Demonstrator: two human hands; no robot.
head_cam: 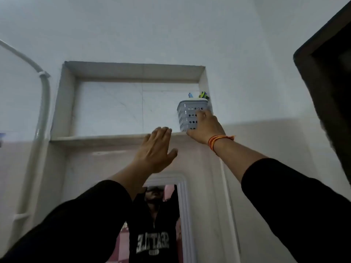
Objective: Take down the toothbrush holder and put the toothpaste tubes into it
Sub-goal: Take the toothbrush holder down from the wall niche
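Note:
A pale grey perforated toothbrush holder (188, 115) stands at the right end of a recessed wall niche, high above me. Toothbrush heads (203, 95) poke out of its top. My right hand (206, 127) wraps around the holder's lower right side, with orange threads on the wrist. Raised just below the niche ledge (98, 138), my left hand (156, 149) has flat, spread fingers, is a little left of the holder and holds nothing. No toothpaste tubes are in view.
A white-framed mirror (182, 215) hangs under the niche and reflects a person in a black sweatshirt. A white pipe (42, 114) runs down the wall at left. A dark door frame (326, 76) fills the right edge.

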